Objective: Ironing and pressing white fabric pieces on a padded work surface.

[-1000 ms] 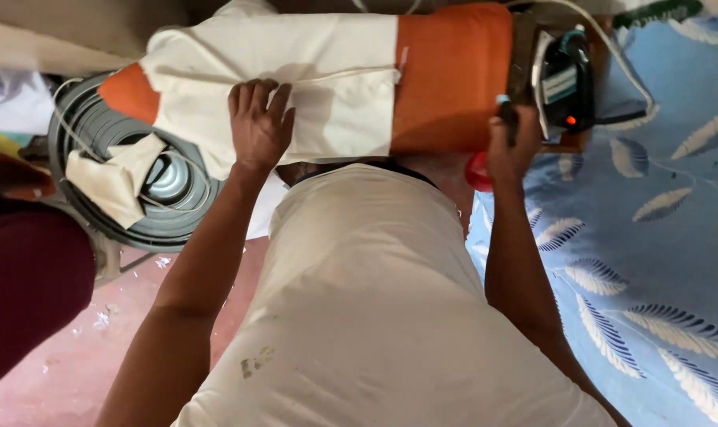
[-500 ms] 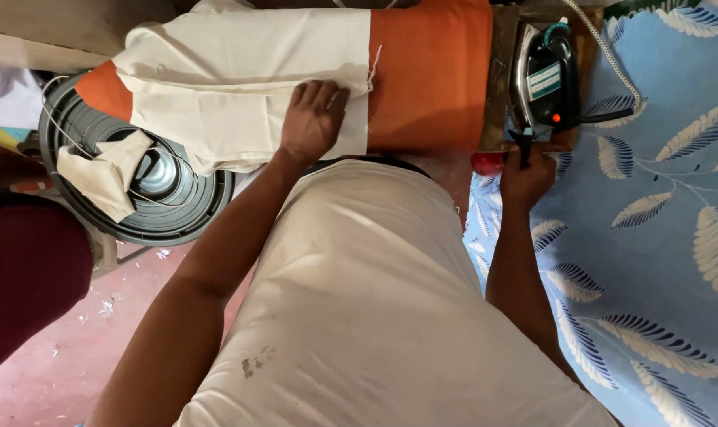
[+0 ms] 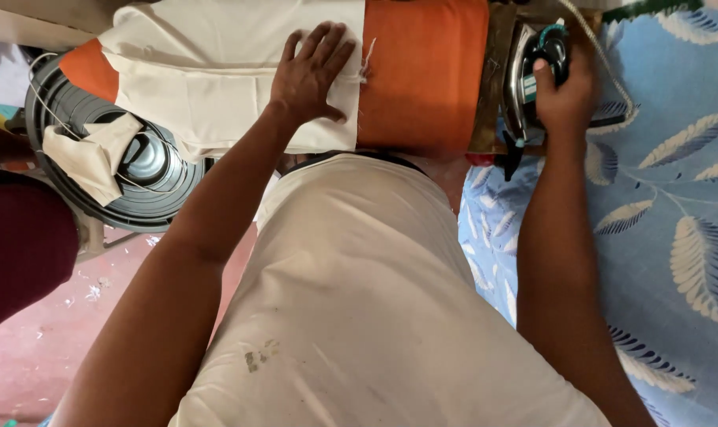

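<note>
Orange padding covers the ironing board (image 3: 422, 79) that runs across the top of the head view; below it I see reddish floor (image 3: 51, 348) on one side and a blue cloth with a pale leaf print (image 3: 667, 237) on the other.

Cream fabric (image 3: 217, 71) lies spread over the board's left half, its right edge with a loose thread ending on the orange cover. One corner of it droops off the board's near edge.

Left hand (image 3: 311, 75): palm down, fingers spread flat on the cream fabric near that right edge. It grasps nothing; it only presses the cloth against the board.

Right hand (image 3: 564, 91): closed around the handle of the electric iron (image 3: 537, 75). I see the thumb across the handle's top; the other fingers wrap out of sight. The iron stands at the board's right end, on a brownish patch just past the orange cover, well apart from the cream fabric. Its cord (image 3: 604, 55) runs up over the blue cloth.

Both forearms reach up from a pale shirt (image 3: 375, 316) that fills the lower middle of the view and carries a small dark smudge.

Left of the board, lower down: a dark round fan housing (image 3: 82, 182) with a scrap of cream cloth (image 3: 90, 154) draped on it. A maroon shape (image 3: 19, 245) sits at the left edge; I cannot tell what it is.
</note>
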